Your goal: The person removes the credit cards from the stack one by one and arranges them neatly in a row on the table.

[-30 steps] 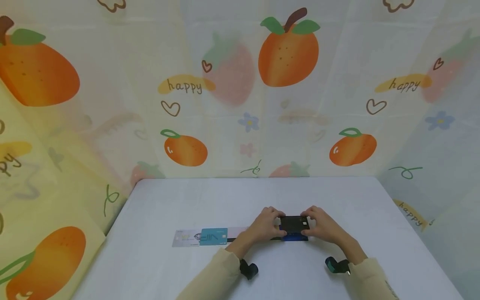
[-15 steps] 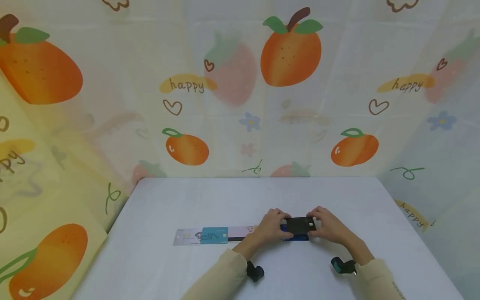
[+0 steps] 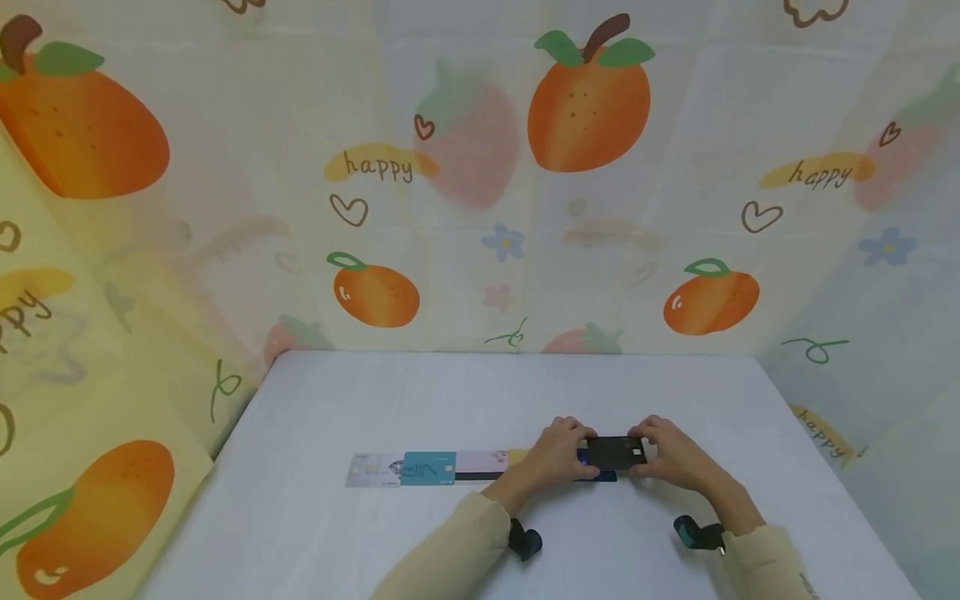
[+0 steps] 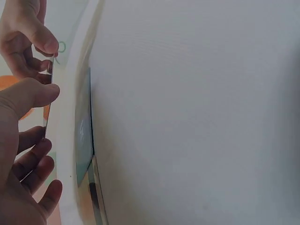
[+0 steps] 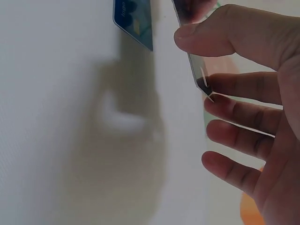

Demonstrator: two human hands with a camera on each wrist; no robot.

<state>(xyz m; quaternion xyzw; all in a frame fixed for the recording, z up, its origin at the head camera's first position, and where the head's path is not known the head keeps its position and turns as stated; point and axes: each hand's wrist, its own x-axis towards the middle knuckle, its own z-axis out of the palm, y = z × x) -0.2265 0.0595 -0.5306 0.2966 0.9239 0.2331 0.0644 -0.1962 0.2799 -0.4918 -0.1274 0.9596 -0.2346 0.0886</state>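
Note:
A black card with a small chip is held up by its two short ends, above the right end of a row of cards. My left hand pinches its left end between thumb and fingers. At the other end, my right hand pinches it the same way. In the right wrist view the card shows nearly edge-on, apart from the table. Below lies a dark blue card, mostly hidden in the head view by the black card and left hand.
Leftward along the white table the row continues with a yellow card, partly covered by the left hand, a pale card with a black stripe, a teal card and a greyish card. A patterned curtain hangs behind.
Both hands have moved to the right together, carrying the black card with them. More of the row, including the yellow card, now shows left of my left hand.

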